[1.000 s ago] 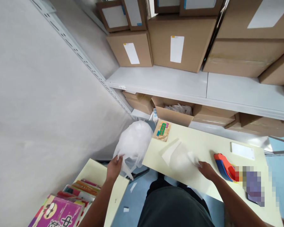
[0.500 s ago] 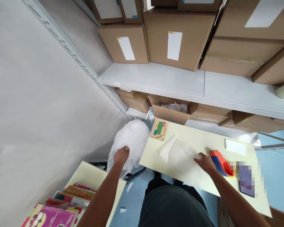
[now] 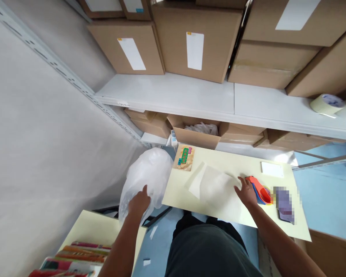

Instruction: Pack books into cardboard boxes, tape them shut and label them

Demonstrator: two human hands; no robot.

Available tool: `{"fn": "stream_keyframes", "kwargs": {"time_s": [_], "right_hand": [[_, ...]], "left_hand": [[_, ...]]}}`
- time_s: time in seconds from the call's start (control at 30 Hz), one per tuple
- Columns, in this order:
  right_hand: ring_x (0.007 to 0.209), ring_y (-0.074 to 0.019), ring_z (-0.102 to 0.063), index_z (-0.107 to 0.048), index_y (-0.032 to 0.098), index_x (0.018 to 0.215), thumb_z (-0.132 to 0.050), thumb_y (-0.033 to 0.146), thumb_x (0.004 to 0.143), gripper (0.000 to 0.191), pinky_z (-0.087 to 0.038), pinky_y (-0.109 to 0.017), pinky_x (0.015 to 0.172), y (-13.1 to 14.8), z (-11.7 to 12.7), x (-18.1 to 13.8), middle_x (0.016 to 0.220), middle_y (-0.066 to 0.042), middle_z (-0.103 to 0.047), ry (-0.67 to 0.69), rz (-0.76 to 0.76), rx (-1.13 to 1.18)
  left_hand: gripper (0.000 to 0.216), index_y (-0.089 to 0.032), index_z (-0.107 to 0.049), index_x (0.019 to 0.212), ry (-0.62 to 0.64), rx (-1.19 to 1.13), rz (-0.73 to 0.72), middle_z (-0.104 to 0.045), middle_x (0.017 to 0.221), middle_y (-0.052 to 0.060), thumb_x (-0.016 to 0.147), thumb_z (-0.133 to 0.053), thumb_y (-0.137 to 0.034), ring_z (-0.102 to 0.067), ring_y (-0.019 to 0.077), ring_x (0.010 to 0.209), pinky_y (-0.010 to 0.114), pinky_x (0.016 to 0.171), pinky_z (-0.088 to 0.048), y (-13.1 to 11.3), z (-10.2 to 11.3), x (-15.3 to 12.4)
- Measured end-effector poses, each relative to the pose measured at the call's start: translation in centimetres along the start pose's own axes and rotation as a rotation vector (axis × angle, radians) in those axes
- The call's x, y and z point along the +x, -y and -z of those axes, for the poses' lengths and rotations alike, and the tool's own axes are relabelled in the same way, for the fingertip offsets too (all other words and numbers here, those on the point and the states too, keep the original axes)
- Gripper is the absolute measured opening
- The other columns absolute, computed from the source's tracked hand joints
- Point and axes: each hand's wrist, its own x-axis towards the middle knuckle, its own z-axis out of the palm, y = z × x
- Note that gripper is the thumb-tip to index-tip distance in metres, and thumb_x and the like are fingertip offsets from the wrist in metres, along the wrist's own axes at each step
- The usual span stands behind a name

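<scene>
My left hand [image 3: 139,201] is over the big white translucent plastic bag [image 3: 151,169] beside the table. Its index finger points out, and nothing shows in its grasp. Fingers apart, my right hand [image 3: 246,191] hovers at the right edge of a thin whitish sheet or flat bag [image 3: 217,188] lying on the cream table [image 3: 227,156]. Just beyond those fingers is a red and blue tape dispenser [image 3: 261,190]; whether they touch it I cannot tell. A small booklet with a colourful cover [image 3: 184,157] lies at the table's far left corner.
On the table's right are a white flat card or box [image 3: 272,169] and a blurred-out phone [image 3: 285,206]. Cardboard boxes [image 3: 194,46] fill the shelf [image 3: 173,90] ahead, with tape rolls [image 3: 327,104] at its right. Colourful books [image 3: 80,254] stand on a side table, lower left.
My right hand has let go of the whitish sheet's edge and spread its fingers near the dispenser. My left hand has loosened from a pinch and moved lower. The view has shifted right.
</scene>
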Motion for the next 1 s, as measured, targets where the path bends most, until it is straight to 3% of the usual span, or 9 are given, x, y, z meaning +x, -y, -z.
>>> {"fn": "stream_keyframes", "kwargs": {"time_s": [0.07, 0.13, 0.23, 0.3, 0.43, 0.63, 0.77, 0.9, 1.0], "right_hand": [[0.132, -0.0346, -0.05, -0.052, 0.011, 0.14, -0.045, 0.034, 0.095, 0.051, -0.041, -0.047, 0.108, -0.8, -0.3, -1.4, 0.137, -0.021, -0.056, -0.13, 0.076, 0.005], [0.132, -0.0336, -0.05, -0.054, 0.013, 0.139, -0.042, 0.033, 0.096, 0.049, -0.04, -0.048, 0.11, -1.2, -1.3, -3.3, 0.139, -0.02, -0.056, -0.162, 0.156, 0.01], [0.138, -0.0318, -0.046, -0.054, 0.02, 0.141, -0.047, 0.031, 0.094, 0.048, -0.038, -0.048, 0.113, -0.5, -3.9, -6.0, 0.15, -0.016, -0.051, -0.042, 0.264, -0.012], [0.145, -0.0328, -0.039, -0.053, 0.024, 0.143, -0.054, 0.027, 0.09, 0.053, -0.036, -0.049, 0.115, 0.6, -5.7, -7.3, 0.158, -0.012, -0.044, 0.075, 0.272, -0.057], [0.151, -0.036, -0.029, -0.053, 0.025, 0.145, -0.059, 0.022, 0.086, 0.059, -0.031, -0.054, 0.117, 2.0, -7.1, -8.3, 0.162, -0.011, -0.039, 0.191, 0.21, -0.118], [0.141, -0.0331, -0.043, -0.053, 0.022, 0.144, -0.058, 0.021, 0.088, 0.056, -0.042, -0.045, 0.108, 1.4, -4.4, -6.7, 0.159, -0.014, -0.043, 0.223, 0.171, -0.085], [0.132, -0.0368, -0.049, -0.045, 0.022, 0.151, -0.067, 0.03, 0.086, 0.069, -0.043, -0.048, 0.104, 1.7, -3.0, -3.8, 0.164, -0.016, -0.035, 0.217, 0.087, -0.123], [0.151, -0.0406, -0.024, -0.041, 0.021, 0.154, -0.077, 0.042, 0.078, 0.087, -0.024, -0.053, 0.118, 1.5, -3.2, -1.8, 0.166, -0.017, -0.029, 0.252, 0.116, -0.168], [0.156, -0.0402, -0.005, -0.032, 0.023, 0.159, -0.081, 0.047, 0.073, 0.102, -0.012, -0.053, 0.122, 0.7, -3.8, -1.4, 0.171, -0.016, -0.009, 0.32, 0.098, -0.184]], "left_hand": [[0.058, -0.014, -0.041, 0.152, -0.079, -0.004, 0.039, -0.07, 0.116, 0.021, 0.095, -0.039, -0.027, -0.071, 0.0339, 0.099, 0.045, 0.082, -0.053, -0.5, 0.6, -0.9], [0.052, -0.015, -0.048, 0.147, -0.177, -0.036, -0.042, -0.069, 0.122, 0.019, 0.098, -0.038, -0.029, -0.069, 0.0325, 0.103, 0.045, 0.086, -0.053, -2.2, 1.1, -1.3], [0.042, -0.021, -0.056, 0.14, -0.318, -0.103, -0.424, -0.064, 0.133, 0.014, 0.1, -0.042, -0.028, -0.061, 0.0273, 0.12, 0.041, 0.102, -0.05, -7.6, 0.8, -1.3], [0.036, -0.022, -0.061, 0.133, -0.277, -0.075, -0.712, -0.061, 0.136, 0.014, 0.1, -0.051, -0.034, -0.059, 0.0275, 0.122, 0.044, 0.105, -0.049, -12.1, -0.2, -1.4], [0.036, -0.021, -0.061, 0.129, -0.201, -0.024, -0.886, -0.06, 0.135, 0.01, 0.097, -0.061, -0.039, -0.062, 0.023, 0.114, 0.046, 0.097, -0.055, -18.2, -3.6, -2.4], [0.053, -0.023, -0.051, 0.147, -0.107, 0.21, -0.977, -0.044, 0.157, 0.016, 0.094, -0.057, -0.022, -0.042, 0.0343, 0.144, 0.052, 0.113, -0.04, -17.2, -8.5, -4.1], [0.055, -0.023, -0.052, 0.147, -0.1, 0.293, -0.973, -0.05, 0.152, 0.016, 0.092, -0.054, -0.023, -0.055, 0.0341, 0.13, 0.05, 0.107, -0.044, -16.7, -9.4, -4.6], [0.047, -0.021, -0.059, 0.138, -0.116, 0.302, -0.997, -0.067, 0.124, 0.015, 0.092, -0.054, -0.021, -0.061, 0.0312, 0.114, 0.047, 0.099, -0.048, -18.7, -7.9, -3.8], [0.046, -0.02, -0.06, 0.133, -0.182, 0.294, -0.992, -0.062, 0.132, 0.016, 0.087, -0.064, -0.023, -0.052, 0.0336, 0.129, 0.05, 0.109, -0.04, -20.2, -7.1, -2.5]]}}
